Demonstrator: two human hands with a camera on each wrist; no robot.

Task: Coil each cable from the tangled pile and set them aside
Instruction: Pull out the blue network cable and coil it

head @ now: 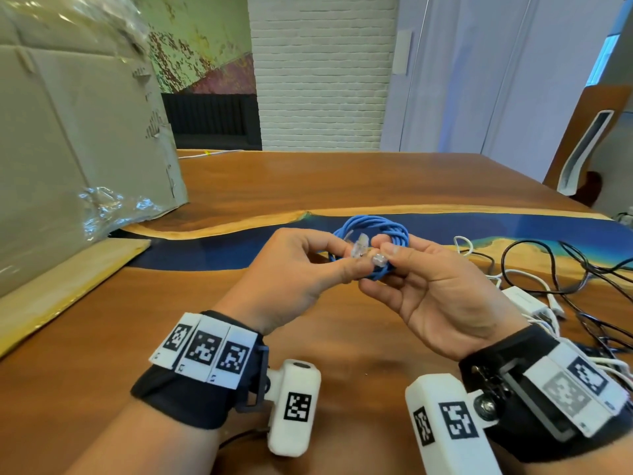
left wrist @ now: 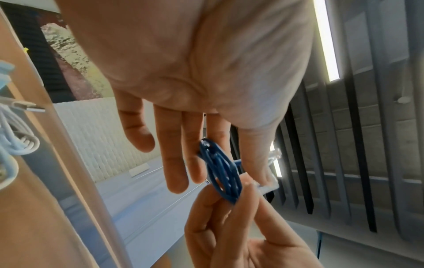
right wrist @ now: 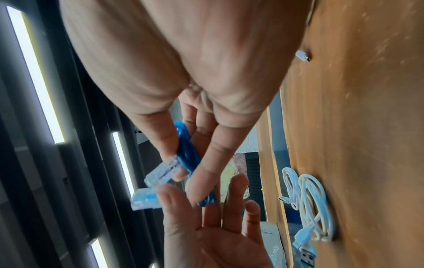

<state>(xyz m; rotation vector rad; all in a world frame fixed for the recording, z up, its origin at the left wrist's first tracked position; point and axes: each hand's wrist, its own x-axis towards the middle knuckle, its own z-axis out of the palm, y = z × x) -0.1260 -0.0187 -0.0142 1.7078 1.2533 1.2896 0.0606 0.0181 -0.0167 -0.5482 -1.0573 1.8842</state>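
I see the blue cable (head: 373,246) wound into a small round coil, held in the air above the worktop (head: 342,186), over the dark blue resin band that runs across the wood. My left hand (head: 291,279) pinches one clear plastic plug (head: 359,248) between thumb and forefinger, the other fingers (left wrist: 174,159) loosely extended. My right hand (head: 435,296) clamps the coil's near side with thumb and fingers curled round the strands, a second clear plug (head: 379,259) at the thumb tip.

To the left a tall cardboard box (head: 68,149) with crinkled clear film stands on the worktop, its flap lying flat toward me. To the right lies the tangled pile (head: 565,296) of thin black and white cables, close beside my right wrist. Behind the coil the smooth wood runs bare to the far edge. In the right wrist view a white cable (right wrist: 309,204) lies coiled on the wood.
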